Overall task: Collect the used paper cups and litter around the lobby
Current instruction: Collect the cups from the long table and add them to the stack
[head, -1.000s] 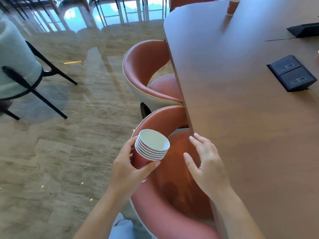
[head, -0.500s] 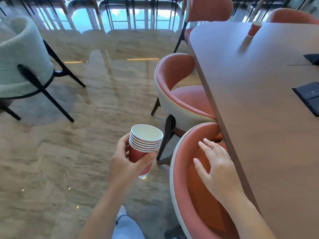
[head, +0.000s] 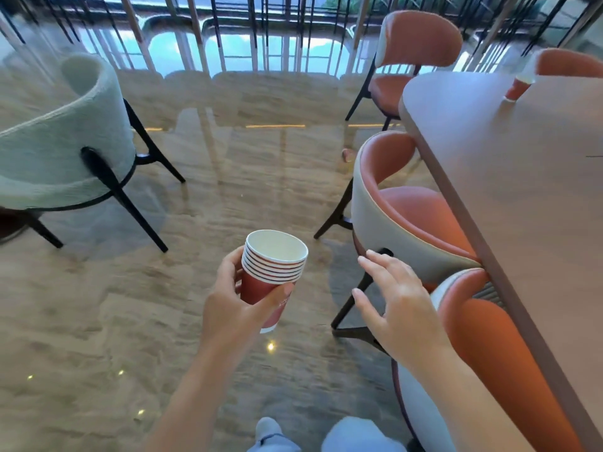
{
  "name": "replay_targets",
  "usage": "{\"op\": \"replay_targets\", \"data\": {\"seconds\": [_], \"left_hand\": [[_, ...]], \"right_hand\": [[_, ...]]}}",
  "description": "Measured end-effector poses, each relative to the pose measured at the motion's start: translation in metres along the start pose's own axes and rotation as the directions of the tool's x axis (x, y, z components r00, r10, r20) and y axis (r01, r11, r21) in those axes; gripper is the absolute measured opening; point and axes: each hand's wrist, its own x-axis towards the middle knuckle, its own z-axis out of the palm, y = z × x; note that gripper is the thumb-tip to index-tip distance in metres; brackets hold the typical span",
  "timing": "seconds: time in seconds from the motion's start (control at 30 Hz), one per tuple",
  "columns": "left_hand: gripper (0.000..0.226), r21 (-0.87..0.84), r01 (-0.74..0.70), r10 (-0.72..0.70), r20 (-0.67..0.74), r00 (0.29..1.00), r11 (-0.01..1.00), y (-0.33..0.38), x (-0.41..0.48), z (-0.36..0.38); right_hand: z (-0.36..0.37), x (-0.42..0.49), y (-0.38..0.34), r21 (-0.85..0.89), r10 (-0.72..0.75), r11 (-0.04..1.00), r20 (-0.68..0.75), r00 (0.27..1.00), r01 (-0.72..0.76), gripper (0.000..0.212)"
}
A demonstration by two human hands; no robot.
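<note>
At far left, on the glossy stone floor point(head: 195, 197), we see a white chair point(head: 65, 151) with black legs; toward centre our left hand point(head: 233, 309) grips a stack of paper cups point(head: 275, 267), red-sided, white inside, mouths up; thumb on the near side, fingers curled round the far side; the stack is in the air over the floor, touching only that hand; further back, a small reddish thing point(head: 347, 154) on the floor, too small to identify; next our right hand point(head: 403, 309), palm down, fingers spread and loose, holding nothing; an orange chair point(head: 408, 210) beyond it, tucked against the table point(head: 522, 223); the nearest chair point(head: 489, 353) just right of that hand, contact we cannot tell; a lone cup point(head: 518, 88) stands upright near the table's far edge, well apart from both hands.
</note>
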Motion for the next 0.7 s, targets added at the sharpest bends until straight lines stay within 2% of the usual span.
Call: {"op": "replay_targets", "data": {"seconds": [0.2,0.37,0.53,0.7], "left_hand": [[0.065,-0.042,0.055,-0.057,-0.061,0.997,0.998,-0.018,0.011,-0.030],[0.066,-0.023,0.101,-0.103,-0.115,0.988,0.995,-0.028,0.047,-0.032],[0.067,-0.009,0.080,-0.080,-0.085,0.993,0.997,-0.023,0.125,-0.008],[0.065,0.031,0.001,-0.001,0.015,1.000,1.000,0.005,0.226,0.043]], "right_hand": [[0.022,0.042,-0.017,-0.030,-0.052,0.998,0.039,0.998,0.053,0.045],[0.045,0.087,-0.025,0.024,-0.086,0.996,0.025,0.996,0.086,0.042],[0.051,0.157,0.005,0.034,-0.038,0.999,-0.007,0.999,0.038,0.042],[0.041,0.250,0.048,0.036,0.019,0.999,-0.089,0.996,-0.015,0.041]]}}
